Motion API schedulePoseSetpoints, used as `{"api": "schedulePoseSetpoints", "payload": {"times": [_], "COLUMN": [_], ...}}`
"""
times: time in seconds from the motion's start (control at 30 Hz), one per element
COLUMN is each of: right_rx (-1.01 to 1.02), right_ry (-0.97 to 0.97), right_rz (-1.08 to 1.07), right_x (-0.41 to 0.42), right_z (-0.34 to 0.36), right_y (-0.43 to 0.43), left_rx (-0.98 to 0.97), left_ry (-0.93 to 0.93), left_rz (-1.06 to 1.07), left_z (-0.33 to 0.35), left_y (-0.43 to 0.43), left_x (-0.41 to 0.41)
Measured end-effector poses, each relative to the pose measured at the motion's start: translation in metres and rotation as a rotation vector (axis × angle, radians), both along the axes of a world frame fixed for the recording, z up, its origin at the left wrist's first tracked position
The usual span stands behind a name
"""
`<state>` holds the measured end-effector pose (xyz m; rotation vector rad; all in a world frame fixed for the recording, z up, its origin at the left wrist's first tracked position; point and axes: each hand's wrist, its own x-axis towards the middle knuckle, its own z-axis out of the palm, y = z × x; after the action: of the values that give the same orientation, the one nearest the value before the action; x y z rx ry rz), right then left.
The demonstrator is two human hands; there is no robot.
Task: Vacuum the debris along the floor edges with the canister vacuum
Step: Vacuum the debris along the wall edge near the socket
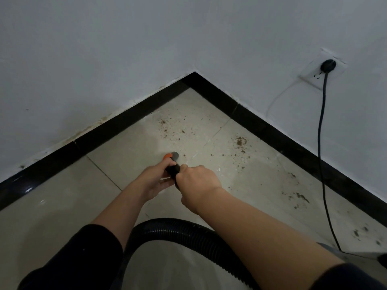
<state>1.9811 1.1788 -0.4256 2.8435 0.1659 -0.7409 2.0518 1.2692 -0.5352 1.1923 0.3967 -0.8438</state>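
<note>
Both my hands grip the black vacuum wand (173, 169) over the beige tile floor near a room corner. My left hand (156, 177) holds it on the left side, just behind the orange and grey nozzle tip (172, 155). My right hand (198, 182) wraps the wand from the right, slightly nearer to me. The ribbed black hose (178, 228) loops back under my forearms. Brown debris (239, 142) lies scattered ahead and to the right of the nozzle, with more debris (297, 197) along the right baseboard.
Black baseboards (129, 120) meet in a corner straight ahead under white walls. A wall socket (323, 69) on the right holds a black plug, and its power cord (322, 164) hangs down across the floor to the lower right, where a grey object edge (343, 253) shows.
</note>
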Motion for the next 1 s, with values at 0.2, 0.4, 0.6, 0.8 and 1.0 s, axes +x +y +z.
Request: {"api": "schedulePoseSetpoints", "payload": {"times": [0.2,0.4,0.6,0.8,1.0], "right_rx": [-0.015,-0.028,-0.024,-0.018,-0.007], "right_ry": [0.012,0.009,-0.015,-0.042,-0.064], "right_rz": [-0.013,-0.02,0.018,0.013,0.016], "right_x": [-0.006,-0.008,-0.003,0.006,0.016], "right_z": [0.003,0.006,0.006,0.004,-0.001], "right_y": [-0.008,-0.012,-0.014,-0.013,-0.011], "left_rx": [-0.007,0.003,-0.019,-0.04,-0.038], "left_ry": [0.013,0.019,0.024,0.021,0.01], "left_rz": [-0.023,-0.026,0.022,0.067,0.123], "left_z": [0.005,0.003,0.0,0.0,-0.004], "left_y": [-0.01,-0.018,-0.021,-0.022,-0.019], "left_x": [-0.008,-0.01,-0.006,0.002,0.01]}}
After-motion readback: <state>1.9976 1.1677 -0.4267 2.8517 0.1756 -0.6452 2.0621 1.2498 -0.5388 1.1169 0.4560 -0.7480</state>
